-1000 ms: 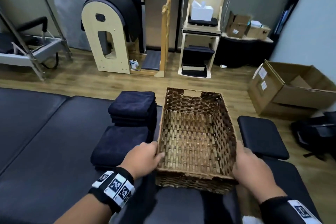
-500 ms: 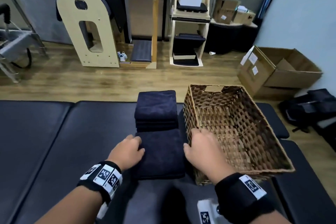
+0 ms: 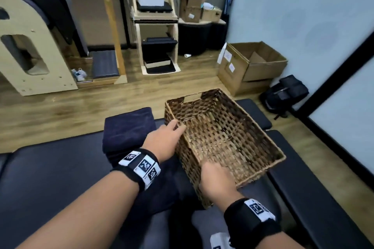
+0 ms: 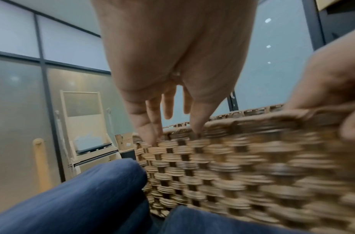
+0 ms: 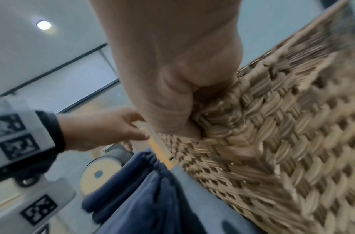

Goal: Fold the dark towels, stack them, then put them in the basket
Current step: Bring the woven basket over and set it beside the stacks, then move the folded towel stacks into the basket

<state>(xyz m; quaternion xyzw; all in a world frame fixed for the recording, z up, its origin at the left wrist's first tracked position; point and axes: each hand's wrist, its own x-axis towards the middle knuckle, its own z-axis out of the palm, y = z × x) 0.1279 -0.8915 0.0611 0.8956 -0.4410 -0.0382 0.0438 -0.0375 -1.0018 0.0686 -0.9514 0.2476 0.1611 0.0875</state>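
We grip the basket [image 3: 238, 133]: right hand [image 3: 217, 178] curled over its near rim, left hand [image 3: 164, 139] fingers extended, touching the left rim. Folded dark towels [image 3: 129, 127] lie stacked just left. Best keep the basket level, set close beside the stack.

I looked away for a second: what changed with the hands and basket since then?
Both hands shifted along the wicker basket: the left hand now rests on its left rim further back, and the right hand grips the near left corner. The basket has turned. The folded dark towels stay stacked beside it.
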